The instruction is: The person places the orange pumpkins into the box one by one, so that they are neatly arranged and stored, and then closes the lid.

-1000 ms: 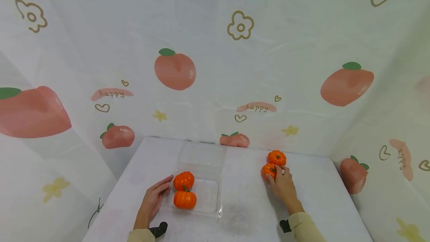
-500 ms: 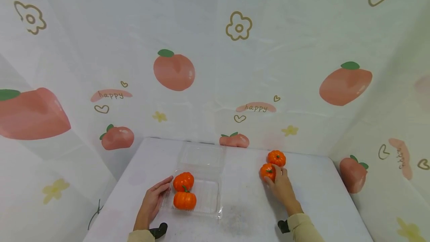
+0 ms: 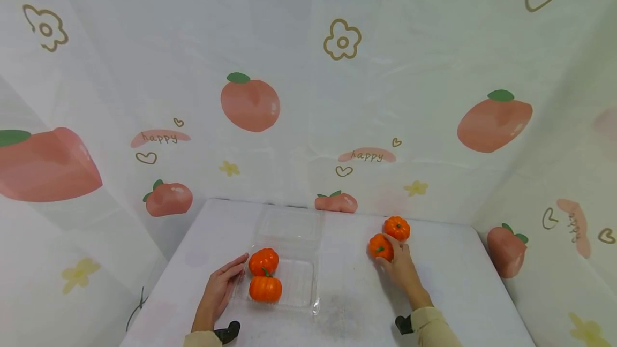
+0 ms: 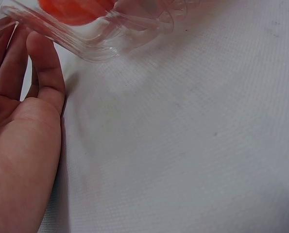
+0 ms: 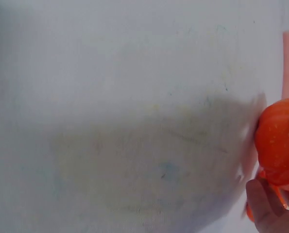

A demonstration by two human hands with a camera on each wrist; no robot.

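My right hand (image 3: 406, 272) grips a small orange pumpkin (image 3: 378, 248) with a green stem, at the right side of the table. In the right wrist view this pumpkin (image 5: 276, 143) sits between the thumb and fingers at the right edge. Just behind it is another orange pumpkin (image 3: 397, 227). At the left, the straight fingers of my left hand (image 3: 219, 284) touch the side of a clear plastic box (image 3: 299, 283), whose edge (image 4: 74, 36) shows in the left wrist view. Two orange pumpkins, one farther back (image 3: 263, 261) and one nearer (image 3: 265, 289), lie in its left half.
The box's clear lid (image 3: 289, 224) lies folded back behind it. A white cloth covers the table (image 3: 347, 272). Behind and at both sides hangs a white curtain (image 3: 299, 42) with printed fruit, hearts and flowers.
My right hand has shifted slightly left with the pumpkin, which has tipped so its stem points more toward the near side. The left hand and the box have stayed in place.
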